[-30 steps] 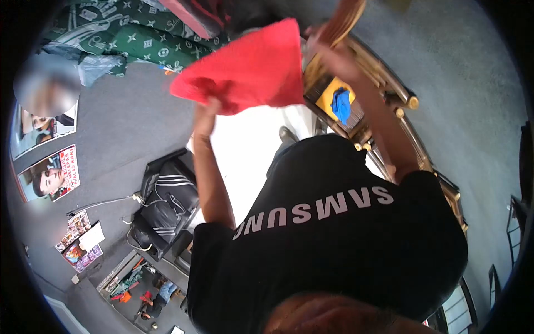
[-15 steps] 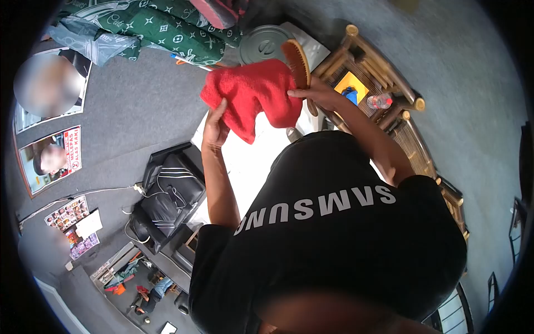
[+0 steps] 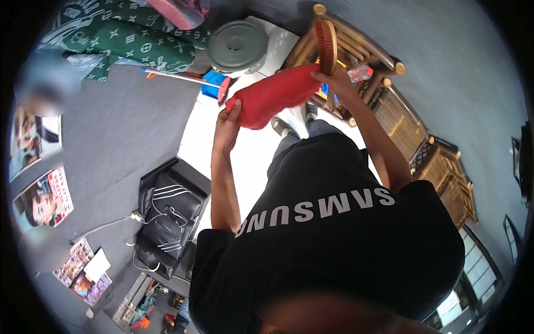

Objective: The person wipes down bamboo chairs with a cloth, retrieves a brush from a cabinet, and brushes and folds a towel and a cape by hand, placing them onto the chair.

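Note:
A red cloth [image 3: 272, 96], fuzzy like a towel, is stretched in the air between my two hands. My left hand [image 3: 227, 127] pinches its left end, thumb on top. At the other end, my right hand [image 3: 338, 83] grips the cloth's corner together with a wooden brush [image 3: 327, 45]. The brush stands up above the knuckles, its reddish-brown bristles facing left. Below the cloth, the white floor [image 3: 253, 153] and my feet show.
A lidded grey bucket [image 3: 236, 47] stands ahead, beside a blue dustpan [image 3: 212, 83] and a broom [image 3: 178, 75]. Bamboo seats [image 3: 397, 119] line the right. A black chair [image 3: 169, 211] with cables is at left. A plastic bottle [image 3: 360, 73] lies beyond my right hand.
The cloth, bunched and drooping before, is now pulled out longer. My right hand has moved up and right with the brush; my left has shifted slightly right. The view has turned.

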The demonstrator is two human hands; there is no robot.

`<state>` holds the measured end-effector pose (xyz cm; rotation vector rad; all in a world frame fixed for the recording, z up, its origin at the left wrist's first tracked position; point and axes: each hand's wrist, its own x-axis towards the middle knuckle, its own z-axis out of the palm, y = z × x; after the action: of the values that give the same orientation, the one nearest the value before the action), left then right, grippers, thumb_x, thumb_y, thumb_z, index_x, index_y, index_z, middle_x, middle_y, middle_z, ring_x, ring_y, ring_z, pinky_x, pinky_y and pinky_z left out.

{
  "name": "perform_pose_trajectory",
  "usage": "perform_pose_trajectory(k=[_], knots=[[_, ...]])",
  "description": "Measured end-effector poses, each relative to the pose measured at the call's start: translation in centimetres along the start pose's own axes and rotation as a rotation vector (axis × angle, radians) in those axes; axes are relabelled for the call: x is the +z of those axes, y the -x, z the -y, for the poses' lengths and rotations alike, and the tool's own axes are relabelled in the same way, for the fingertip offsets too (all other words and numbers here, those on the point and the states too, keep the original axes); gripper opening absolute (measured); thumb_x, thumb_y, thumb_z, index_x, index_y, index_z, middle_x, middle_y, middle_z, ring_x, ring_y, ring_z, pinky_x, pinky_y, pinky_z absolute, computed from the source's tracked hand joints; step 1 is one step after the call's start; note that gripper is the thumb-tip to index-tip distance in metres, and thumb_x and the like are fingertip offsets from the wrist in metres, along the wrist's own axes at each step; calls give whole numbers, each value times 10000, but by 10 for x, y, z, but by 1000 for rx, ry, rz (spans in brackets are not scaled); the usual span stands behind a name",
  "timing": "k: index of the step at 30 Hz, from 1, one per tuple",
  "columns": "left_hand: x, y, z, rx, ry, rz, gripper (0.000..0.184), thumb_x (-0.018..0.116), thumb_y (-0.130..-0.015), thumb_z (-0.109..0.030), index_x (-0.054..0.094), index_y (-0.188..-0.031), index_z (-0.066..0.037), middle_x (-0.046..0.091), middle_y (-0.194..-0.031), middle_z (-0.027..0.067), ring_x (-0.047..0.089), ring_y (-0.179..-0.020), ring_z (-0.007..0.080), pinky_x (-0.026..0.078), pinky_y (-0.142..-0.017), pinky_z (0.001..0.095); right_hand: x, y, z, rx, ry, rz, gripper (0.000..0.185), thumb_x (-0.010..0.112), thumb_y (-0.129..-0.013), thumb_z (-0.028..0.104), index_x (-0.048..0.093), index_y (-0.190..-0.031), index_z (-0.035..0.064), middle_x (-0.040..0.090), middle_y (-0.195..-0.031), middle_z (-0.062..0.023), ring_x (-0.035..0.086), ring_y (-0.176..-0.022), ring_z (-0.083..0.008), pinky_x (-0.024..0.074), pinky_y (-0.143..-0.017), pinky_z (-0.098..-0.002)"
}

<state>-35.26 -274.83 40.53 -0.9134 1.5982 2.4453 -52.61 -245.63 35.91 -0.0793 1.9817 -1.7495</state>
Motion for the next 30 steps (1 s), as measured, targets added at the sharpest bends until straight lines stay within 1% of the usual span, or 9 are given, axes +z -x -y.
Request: perform_pose_trajectory(k=[6, 10, 13, 16, 19, 24, 25, 28, 30], knots=[[13, -22, 42, -17, -435, -101, 515, 566, -1011, -435, 664, -1121, 58, 719, -1040, 129, 652, -980, 157, 488, -886, 277, -26, 49, -3, 79, -38, -184, 356, 779, -845, 123, 642, -1147, -7, 687, -983, -51, 643, -880, -134, 513, -794, -306], [14, -27, 108, -60, -482, -141, 821, 727, -921, -284, 231, -1524, -30, 667, -1123, 211, 650, -1018, 213, 513, -869, 320, -48, 80, -41, 121, 43, -266, 332, 756, -825, 92, 634, -1118, -6, 686, -918, -59, 643, -809, -137, 525, -739, -319], [46, 3, 93, 85, -481, 219, 1003, 807, -820, -128, 127, -1556, -85, 637, -1196, 194, 633, -1093, 250, 524, -925, 362, -68, 100, -60, 123, 8, -288, 301, 752, -828, 67, 623, -1092, -2, 679, -913, -55, 636, -809, -135, 520, -726, -324], [61, 2, 113, 222, -747, 279, 695, 782, -826, -86, 430, -1423, -50, 651, -1171, 148, 631, -1098, 227, 522, -946, 366, -98, 120, -69, 122, -135, -228, 321, 757, -823, 52, 631, -1114, 2, 680, -966, -57, 637, -861, -132, 522, -764, -322], [97, 5, 117, 360, -882, 201, 408, 748, -812, -51, 609, -1195, -38, 628, -1024, 163, 640, -955, 332, 524, -865, 414, -132, 140, -42, 110, -88, -31, 365, 771, -826, 72, 642, -1163, 19, 680, -1015, -36, 634, -916, -128, 516, -801, -308], [179, 16, 108, 628, -1091, 221, 274, 737, -829, -43, 645, -1087, -34, 599, -951, 174, 634, -876, 367, 517, -744, 434, -207, 175, -40, 87, 321, 105, 396, 799, -825, 180, 640, -1148, 14, 684, -976, -73, 641, -909, -146, 519, -789, -316], [200, 19, 109, 611, -1104, 214, 259, 748, -821, -46, 656, -1063, -35, 597, -941, 166, 624, -874, 360, 515, -744, 430, -223, 181, -47, 86, 452, 55, 425, 814, -817, 222, 631, -1135, 9, 678, -1027, -123, 665, -923, -211, 526, -793, -350], [252, 26, 121, 626, -1235, 230, 218, 776, -800, -80, 684, -993, -36, 590, -933, 145, 595, -874, 342, 505, -773, 428, -274, 203, -66, 20, 542, -35, 539, 819, -811, 259, 611, -1246, 19, 679, -1112, -112, 657, -988, -262, 505, -823, -366], [286, 32, 131, 721, -1337, 253, 207, 791, -790, -111, 694, -956, -35, 584, -935, 132, 576, -875, 335, 495, -800, 431, -310, 216, -97, -198, 607, -114, 455, 796, -835, 233, 640, -1205, 20, 652, -1175, -132, 659, -1032, -291, 521, -859, -371]])
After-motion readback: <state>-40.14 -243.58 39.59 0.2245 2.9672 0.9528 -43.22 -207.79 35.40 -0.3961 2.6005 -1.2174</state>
